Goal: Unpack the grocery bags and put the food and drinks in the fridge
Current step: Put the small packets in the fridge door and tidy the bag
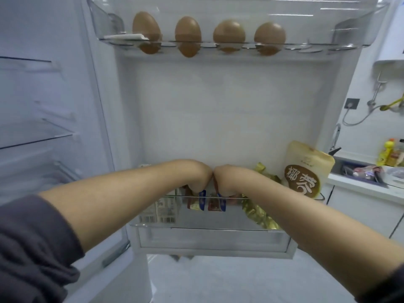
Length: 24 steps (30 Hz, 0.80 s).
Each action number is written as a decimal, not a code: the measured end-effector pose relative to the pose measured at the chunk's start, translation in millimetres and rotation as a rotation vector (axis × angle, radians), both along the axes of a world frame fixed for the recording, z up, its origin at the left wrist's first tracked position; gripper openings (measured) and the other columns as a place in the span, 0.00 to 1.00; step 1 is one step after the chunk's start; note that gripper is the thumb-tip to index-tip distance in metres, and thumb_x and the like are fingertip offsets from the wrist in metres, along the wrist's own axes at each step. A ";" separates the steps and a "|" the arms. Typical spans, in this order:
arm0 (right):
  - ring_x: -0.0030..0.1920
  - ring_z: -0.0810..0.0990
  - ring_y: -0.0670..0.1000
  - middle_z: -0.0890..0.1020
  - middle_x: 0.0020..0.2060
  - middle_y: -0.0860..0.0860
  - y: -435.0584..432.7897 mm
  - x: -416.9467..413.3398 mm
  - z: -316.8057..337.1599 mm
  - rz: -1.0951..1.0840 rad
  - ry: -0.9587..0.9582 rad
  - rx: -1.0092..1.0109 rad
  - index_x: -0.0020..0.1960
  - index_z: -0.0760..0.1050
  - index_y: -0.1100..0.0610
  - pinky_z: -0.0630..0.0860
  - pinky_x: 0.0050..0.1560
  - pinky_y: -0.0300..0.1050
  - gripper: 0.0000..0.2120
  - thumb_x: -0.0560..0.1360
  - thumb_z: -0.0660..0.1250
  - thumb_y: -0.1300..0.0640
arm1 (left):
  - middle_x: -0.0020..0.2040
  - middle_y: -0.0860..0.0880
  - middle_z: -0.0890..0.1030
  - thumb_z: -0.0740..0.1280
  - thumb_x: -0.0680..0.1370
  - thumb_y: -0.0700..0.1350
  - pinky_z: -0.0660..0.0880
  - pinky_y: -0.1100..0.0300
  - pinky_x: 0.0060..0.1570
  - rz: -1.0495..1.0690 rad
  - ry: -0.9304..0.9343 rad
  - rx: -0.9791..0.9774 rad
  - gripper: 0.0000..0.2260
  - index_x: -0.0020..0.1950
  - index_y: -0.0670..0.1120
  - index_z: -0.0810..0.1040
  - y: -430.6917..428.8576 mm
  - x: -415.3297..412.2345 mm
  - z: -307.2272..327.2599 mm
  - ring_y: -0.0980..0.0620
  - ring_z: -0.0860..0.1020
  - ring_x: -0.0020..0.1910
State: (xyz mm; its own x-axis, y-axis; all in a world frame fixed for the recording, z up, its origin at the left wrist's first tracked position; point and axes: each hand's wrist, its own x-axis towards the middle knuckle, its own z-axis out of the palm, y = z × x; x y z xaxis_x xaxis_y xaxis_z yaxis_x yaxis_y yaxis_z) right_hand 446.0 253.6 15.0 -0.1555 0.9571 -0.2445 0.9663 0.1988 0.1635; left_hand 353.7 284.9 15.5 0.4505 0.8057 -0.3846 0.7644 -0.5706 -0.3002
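- Both hands reached into the lower door bin (209,226) of the open fridge, the left hand (200,179) and right hand (225,180) touching at the knuckles, each curled shut around a small red-and-blue packet.
- The left packet (200,202) and right packet (217,203) stood side by side inside the bin, just behind its clear front wall, long axes upright and printed faces towards the camera.
- A carton (162,209) stood to the bin's left end; gold wrappers (259,213) and a tan pouch (306,171) filled its right end.
- Four eggs (188,36) sat in the rack above the bin.
- Risk, as judged: released without support, the slim packets might tip flat, or slump against the gold wrappers.
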 end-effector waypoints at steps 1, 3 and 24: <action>0.44 0.73 0.55 0.76 0.47 0.57 -1.5 0.2 0.9 -0.007 0.004 0.001 0.58 0.75 0.61 0.70 0.43 0.45 0.09 0.78 0.63 0.64 | 0.52 0.47 0.79 0.64 0.80 0.39 0.73 0.61 0.41 0.016 -0.017 0.002 0.11 0.61 0.42 0.80 0.0 -0.1 0.8 0.47 0.73 0.45; 0.46 0.74 0.56 0.77 0.49 0.57 -4.5 0.9 4.0 -0.007 0.029 -0.011 0.57 0.74 0.59 0.71 0.45 0.45 0.09 0.78 0.66 0.61 | 0.53 0.47 0.81 0.69 0.78 0.44 0.72 0.60 0.39 -0.001 -0.026 0.010 0.11 0.60 0.44 0.80 -0.5 -3.0 4.0 0.47 0.74 0.44; 0.18 0.75 0.46 0.76 0.19 0.47 3.7 8.7 -8.3 -0.107 0.237 -0.117 0.26 0.76 0.53 0.72 0.28 0.38 0.15 0.68 0.77 0.59 | 0.50 0.52 0.81 0.78 0.69 0.50 0.76 0.57 0.50 -0.016 -0.150 -0.043 0.16 0.55 0.53 0.82 5.0 -4.2 -9.4 0.47 0.80 0.52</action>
State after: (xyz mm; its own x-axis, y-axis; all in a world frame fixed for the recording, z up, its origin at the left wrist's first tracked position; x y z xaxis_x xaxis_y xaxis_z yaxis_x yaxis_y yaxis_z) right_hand 454.7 257.3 6.7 -0.1209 0.9385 -0.3233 0.9914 0.0976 -0.0875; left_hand 349.5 289.8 6.1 0.5182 0.7821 -0.3461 0.7892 -0.5932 -0.1588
